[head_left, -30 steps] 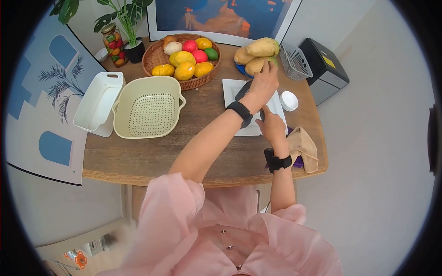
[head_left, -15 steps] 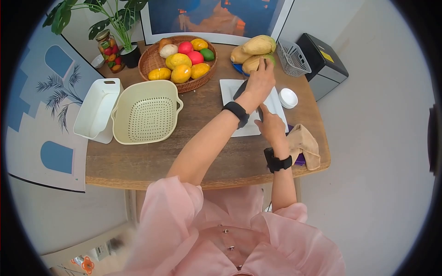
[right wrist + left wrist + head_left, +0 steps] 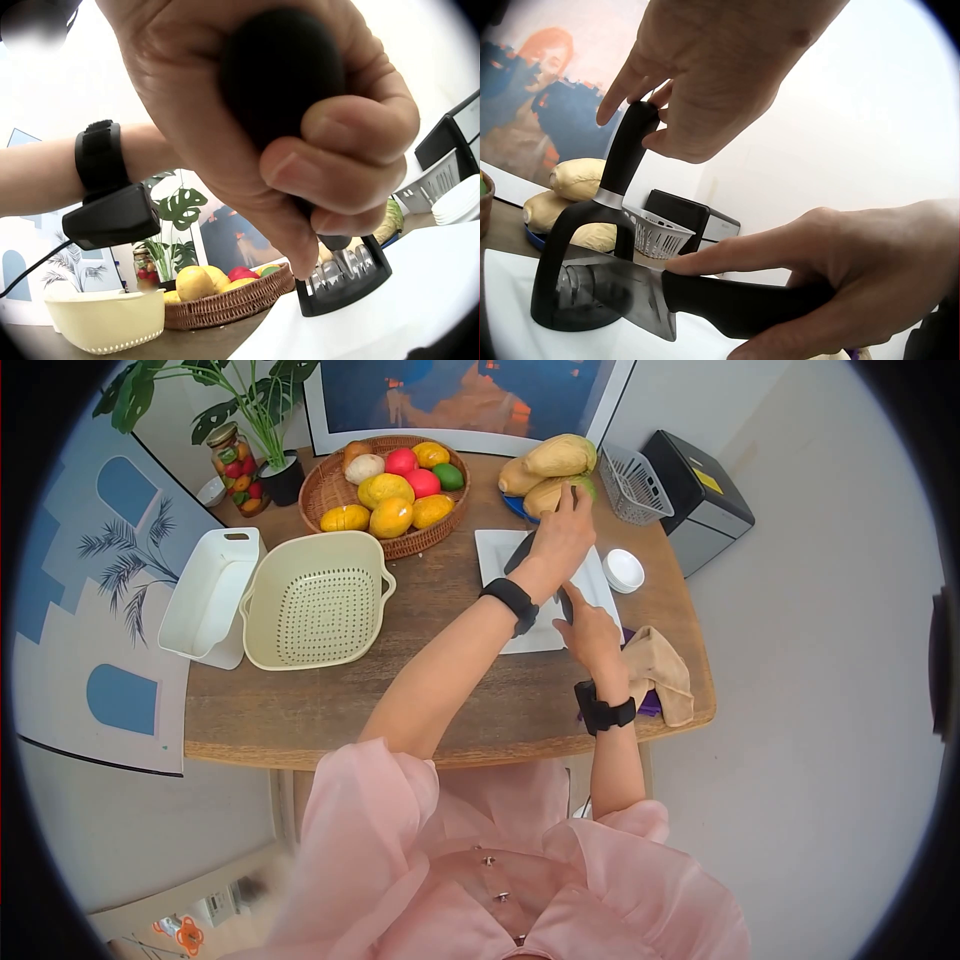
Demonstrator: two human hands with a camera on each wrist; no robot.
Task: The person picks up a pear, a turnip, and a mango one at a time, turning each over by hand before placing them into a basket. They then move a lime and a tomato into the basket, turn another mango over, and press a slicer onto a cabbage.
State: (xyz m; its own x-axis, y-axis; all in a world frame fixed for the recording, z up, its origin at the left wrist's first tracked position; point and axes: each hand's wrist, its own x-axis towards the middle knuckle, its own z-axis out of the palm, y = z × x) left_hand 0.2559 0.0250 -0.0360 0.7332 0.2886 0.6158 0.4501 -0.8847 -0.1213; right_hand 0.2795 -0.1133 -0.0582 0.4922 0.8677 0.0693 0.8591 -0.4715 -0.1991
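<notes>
A black knife sharpener [image 3: 592, 247] stands on a white board [image 3: 497, 552] at the table's far right. My left hand [image 3: 563, 532] reaches over it and grips the top of its upright handle [image 3: 630, 139]. My right hand [image 3: 590, 632] grips the black handle of a knife [image 3: 735, 300]. The knife's blade [image 3: 641, 296] sits in the sharpener's slot. In the right wrist view my right hand's fingers [image 3: 330, 157] curl round the knife handle, with the sharpener's base [image 3: 345, 279] below them.
Beyond the board lie yellow mangoes [image 3: 555, 460] on a blue plate, a wire basket [image 3: 628, 485] and a small white dish [image 3: 624, 571]. A wicker fruit basket [image 3: 392, 480], a cream colander [image 3: 318, 600] and a white tub [image 3: 207, 595] stand to the left. A tan cloth [image 3: 660, 670] lies at the right edge.
Both hands keep their grips on the sharpener and the knife. Only the head view has shifted a little.
</notes>
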